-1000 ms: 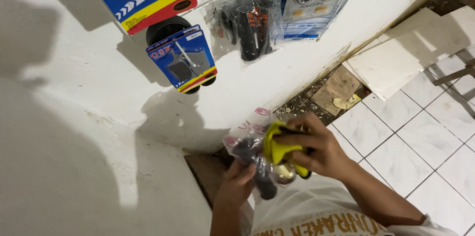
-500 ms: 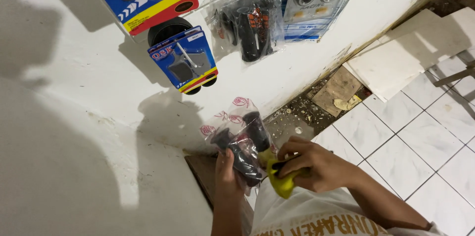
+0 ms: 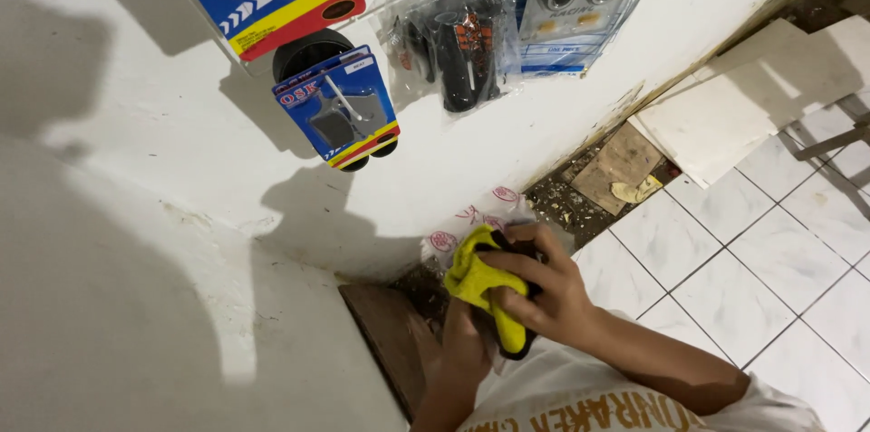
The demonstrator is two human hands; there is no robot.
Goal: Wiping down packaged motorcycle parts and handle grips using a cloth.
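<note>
— While the right hand (image 3: 544, 291) presses a yellow cloth (image 3: 480, 285) over the clear plastic packet (image 3: 471, 219), where is the left hand?

— Left hand (image 3: 467, 337) sits underneath, fingers closed around the packet's dark lower part. Right fingers are clenched on the cloth.

— And the packet?

— Low before the white wall (image 3: 136, 214), above the tiled floor (image 3: 770, 278), below hanging blue carded packs (image 3: 340, 110).

R hand (image 3: 544, 291) closed on yellow cloth (image 3: 480, 287), pressed over clear plastic packet (image 3: 471, 219) w/ dark part inside, L hand (image 3: 467, 332) gripping packet from below, white wall (image 3: 136, 214) behind, blue carded packs (image 3: 340, 110) hanging above, white tile floor (image 3: 770, 260) at R
</note>
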